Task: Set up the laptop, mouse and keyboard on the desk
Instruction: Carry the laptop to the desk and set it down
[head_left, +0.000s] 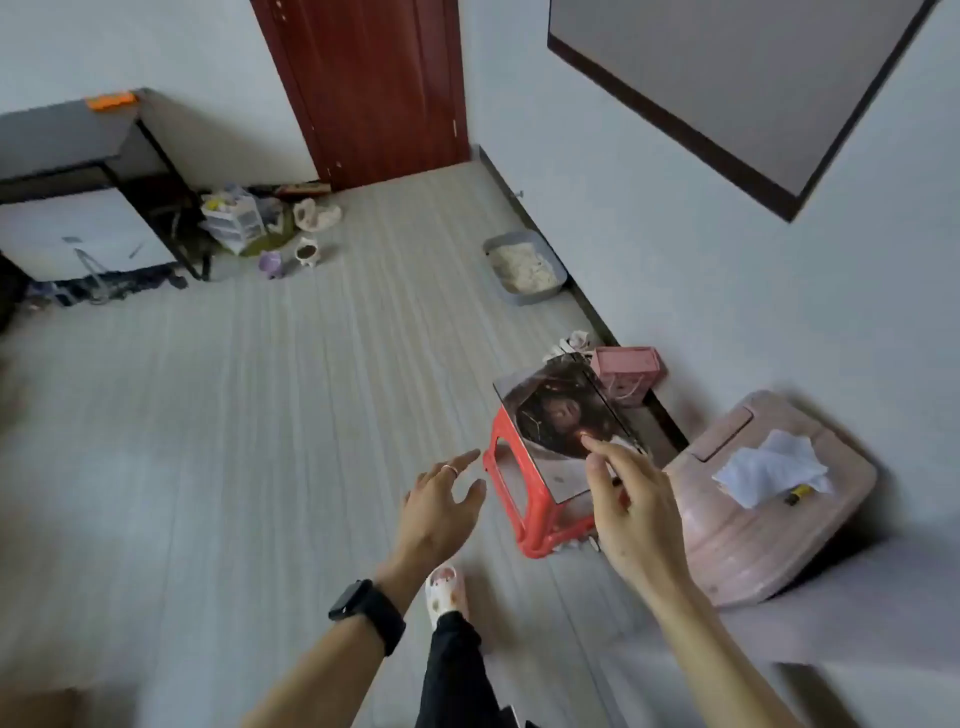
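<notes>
Two hands reach out, fingers loose and spread, holding nothing: the left hand (441, 504) just short of the red stool (491, 460), the right hand (634, 519) over the near corner of the laptop (556, 410). The laptop lies closed on the stool, silver, its lid covered by a dark picture.
</notes>
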